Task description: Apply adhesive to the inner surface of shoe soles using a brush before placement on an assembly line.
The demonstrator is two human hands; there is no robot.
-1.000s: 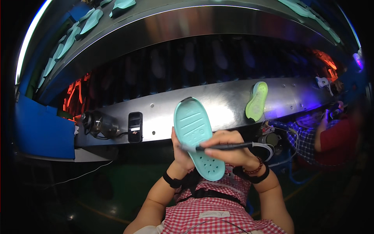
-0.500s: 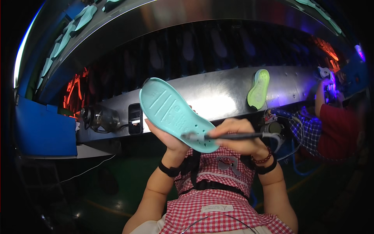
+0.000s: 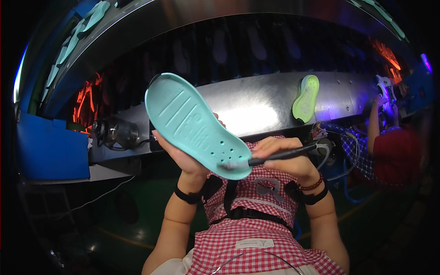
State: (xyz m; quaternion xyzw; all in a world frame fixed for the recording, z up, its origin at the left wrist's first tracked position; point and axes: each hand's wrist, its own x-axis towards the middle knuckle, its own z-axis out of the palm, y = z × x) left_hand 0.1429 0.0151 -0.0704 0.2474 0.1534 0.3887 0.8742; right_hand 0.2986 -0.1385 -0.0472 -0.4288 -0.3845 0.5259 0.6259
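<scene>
A turquoise shoe sole (image 3: 183,117) is held up in front of me, tilted, its ridged and holed face toward me. From underneath and along its near edge, my left hand (image 3: 183,161) grips it, the thumb at the left rim and fingertips showing past the right rim. My right hand (image 3: 291,164) is closed round the black handle of a brush (image 3: 297,151). The brush's blurred tip touches the sole's narrower end, beside the small holes. A pale tube runs from the handle's rear end.
A yellow-green sole (image 3: 305,103) lies on the metal bench (image 3: 256,105). At left stand a dark glass jug (image 3: 118,134) and a blue box (image 3: 52,146). More turquoise soles (image 3: 71,46) rest up on the far-left ledge. A co-worker in red (image 3: 395,153) works at right.
The sole has shifted left and slightly up in my left hand. My brush tip has moved lower toward the sole's narrower end, and the handle now slants more upward to the right.
</scene>
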